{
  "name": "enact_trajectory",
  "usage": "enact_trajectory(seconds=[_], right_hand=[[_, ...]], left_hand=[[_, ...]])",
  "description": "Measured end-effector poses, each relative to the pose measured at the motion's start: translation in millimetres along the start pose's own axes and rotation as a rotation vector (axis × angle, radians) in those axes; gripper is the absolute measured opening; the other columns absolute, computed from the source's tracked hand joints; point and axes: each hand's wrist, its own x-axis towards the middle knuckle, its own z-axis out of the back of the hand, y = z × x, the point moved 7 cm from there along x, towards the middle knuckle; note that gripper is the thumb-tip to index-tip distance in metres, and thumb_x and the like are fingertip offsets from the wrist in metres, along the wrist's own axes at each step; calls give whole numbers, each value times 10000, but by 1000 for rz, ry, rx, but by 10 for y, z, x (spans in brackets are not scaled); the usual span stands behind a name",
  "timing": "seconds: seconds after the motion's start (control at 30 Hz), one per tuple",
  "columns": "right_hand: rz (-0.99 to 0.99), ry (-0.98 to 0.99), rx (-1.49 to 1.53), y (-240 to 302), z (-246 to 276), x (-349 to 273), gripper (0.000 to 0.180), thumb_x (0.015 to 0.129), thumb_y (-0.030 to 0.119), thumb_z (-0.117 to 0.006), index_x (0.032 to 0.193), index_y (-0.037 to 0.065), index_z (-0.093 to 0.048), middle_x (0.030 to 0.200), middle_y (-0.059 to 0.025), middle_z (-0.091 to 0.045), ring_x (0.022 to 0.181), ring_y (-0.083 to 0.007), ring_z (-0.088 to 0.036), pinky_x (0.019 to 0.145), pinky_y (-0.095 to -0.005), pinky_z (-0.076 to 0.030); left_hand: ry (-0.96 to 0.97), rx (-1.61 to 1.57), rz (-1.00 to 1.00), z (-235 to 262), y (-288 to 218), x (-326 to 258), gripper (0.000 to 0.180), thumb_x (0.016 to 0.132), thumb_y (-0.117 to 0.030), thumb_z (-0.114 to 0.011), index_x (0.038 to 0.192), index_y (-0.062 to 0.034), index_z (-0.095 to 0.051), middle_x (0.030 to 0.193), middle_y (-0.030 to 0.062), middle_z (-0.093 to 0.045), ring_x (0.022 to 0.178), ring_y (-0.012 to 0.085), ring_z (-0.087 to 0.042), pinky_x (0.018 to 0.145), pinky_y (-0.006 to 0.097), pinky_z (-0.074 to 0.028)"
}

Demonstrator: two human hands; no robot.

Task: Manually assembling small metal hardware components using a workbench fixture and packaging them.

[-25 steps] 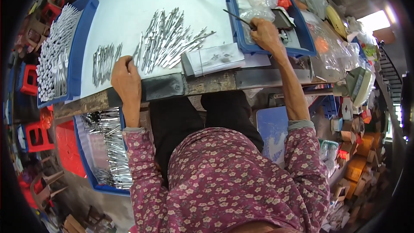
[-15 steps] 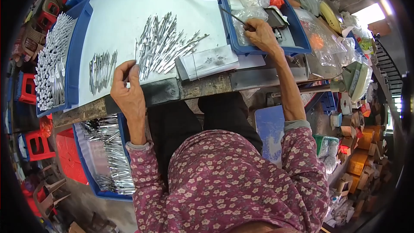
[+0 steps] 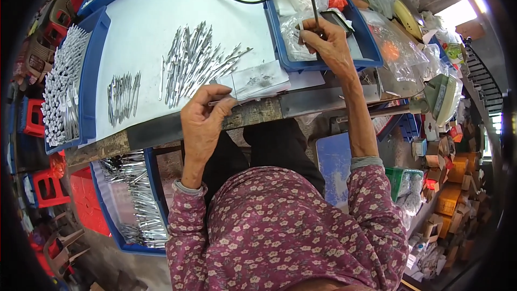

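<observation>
My left hand (image 3: 204, 121) is at the table's front edge, thumb and fingertips pinched together beside the stack of white papers (image 3: 264, 78); what they hold, if anything, I cannot make out. Above the near side of the blue tray on the right, my right hand (image 3: 329, 46) is closed round a thin dark rod (image 3: 314, 4) that points upward. Something small and pale shows at that hand's fingertips. Slender silvery metal pieces (image 3: 196, 62) lie in a fanned heap on the white sheet (image 3: 145, 32), with a smaller row of similar pieces (image 3: 124, 97) to the left.
A blue tray (image 3: 94, 75) of upright white-ended rods stands at the left. The right blue tray (image 3: 334, 66) holds clear plastic bags (image 3: 296, 27). A black loop of cord (image 3: 237, 1) lies at the back. Below the table is another tray with metal pieces (image 3: 145, 199).
My left hand has moved right, from beside the heap to the paper stack. My right hand has turned, so the dark rod now points up instead of to the left.
</observation>
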Motion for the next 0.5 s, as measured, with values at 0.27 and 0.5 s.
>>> enact_trajectory(seconds=[0.27,0.5], right_hand=[[19,214,84,263,-496,-309,287,735,70,-705,1008,27,-625,689,39,-540,585,-8,-452,487,-148,-334],[68,439,42,418,-919,-568,259,730,-13,-682,981,21,-625,736,42,-532,662,-16,-447,567,-166,-350]], left_hand=[[111,-14,2,-170,-4,29,237,834,28,-534,1070,8,-518,904,46,-577,765,83,-533,696,199,-450],[136,56,-44,-132,11,24,319,817,54,-524,1123,-13,-461,917,81,-588,861,109,-562,723,221,-456]])
